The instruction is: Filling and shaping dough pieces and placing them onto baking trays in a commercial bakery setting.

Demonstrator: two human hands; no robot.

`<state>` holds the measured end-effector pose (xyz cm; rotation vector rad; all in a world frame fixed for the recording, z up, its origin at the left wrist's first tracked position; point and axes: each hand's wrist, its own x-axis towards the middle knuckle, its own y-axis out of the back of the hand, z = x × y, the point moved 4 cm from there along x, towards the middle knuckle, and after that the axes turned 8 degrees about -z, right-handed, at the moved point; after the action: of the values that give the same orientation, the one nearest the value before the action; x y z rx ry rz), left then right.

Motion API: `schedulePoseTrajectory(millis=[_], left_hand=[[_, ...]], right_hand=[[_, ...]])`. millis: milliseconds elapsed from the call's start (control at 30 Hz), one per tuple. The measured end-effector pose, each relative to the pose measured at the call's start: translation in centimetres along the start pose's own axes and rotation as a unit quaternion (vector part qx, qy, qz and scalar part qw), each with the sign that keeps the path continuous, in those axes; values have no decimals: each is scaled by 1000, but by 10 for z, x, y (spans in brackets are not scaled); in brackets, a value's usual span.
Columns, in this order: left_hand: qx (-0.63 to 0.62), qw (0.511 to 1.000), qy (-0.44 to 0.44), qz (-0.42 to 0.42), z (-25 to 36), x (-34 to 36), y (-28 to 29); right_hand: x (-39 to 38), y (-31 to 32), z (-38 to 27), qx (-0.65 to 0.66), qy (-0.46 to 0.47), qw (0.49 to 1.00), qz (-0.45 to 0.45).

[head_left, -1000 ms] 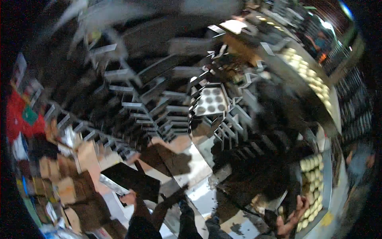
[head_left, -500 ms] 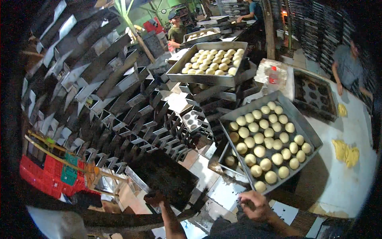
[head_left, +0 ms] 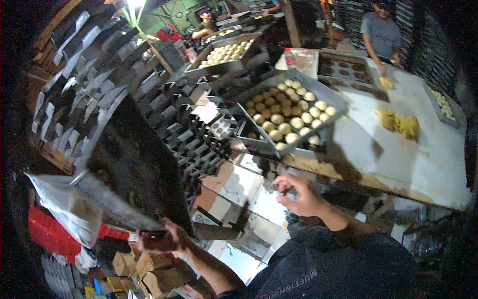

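Gripping near corner of large dark rectangular metal tray (head_left: 137, 164) with left hand (head_left: 167, 238), fingers closed on its rim. Holding right hand (head_left: 298, 196) empty, fingers loosely curled, just off near edge of long white-topped counter (head_left: 433, 167). Apparently done: filling broad grey metal tray (head_left: 327, 93) with pale round dough balls (head_left: 297, 122), at counter's near left corner. Not yet set down: dark tray, well left of counter. Left unshaped near counter's middle: soft yellow dough lumps (head_left: 397, 124).

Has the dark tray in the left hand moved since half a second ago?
Yes: the dark tray in the left hand has shifted left and upward in view, judged against the pale round-hollowed pan.
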<state>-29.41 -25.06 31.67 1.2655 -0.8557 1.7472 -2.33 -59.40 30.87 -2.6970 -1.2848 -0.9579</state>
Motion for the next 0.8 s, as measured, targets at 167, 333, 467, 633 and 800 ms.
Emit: schedulePoseTrajectory(millis=[167, 333, 467, 633, 800], left_hand=[[-137, 976, 166, -40, 81, 37, 65], [-218, 899, 338, -172, 178, 13, 69], [-511, 724, 398, -238, 297, -64, 39], [-581, 458, 547, -390, 463, -128, 20], [-586, 334, 444, -589, 629, -220, 11]], right_hand=[[-48, -20, -32, 14, -9, 999, -33], [-86, 25, -58, 225, -141, 964, -1], [-147, 100, -73, 186, -103, 958, 193], [-289, 203, -41, 145, -83, 847, 504], [-430, 274, -69, 133, 109, 841, 513]])
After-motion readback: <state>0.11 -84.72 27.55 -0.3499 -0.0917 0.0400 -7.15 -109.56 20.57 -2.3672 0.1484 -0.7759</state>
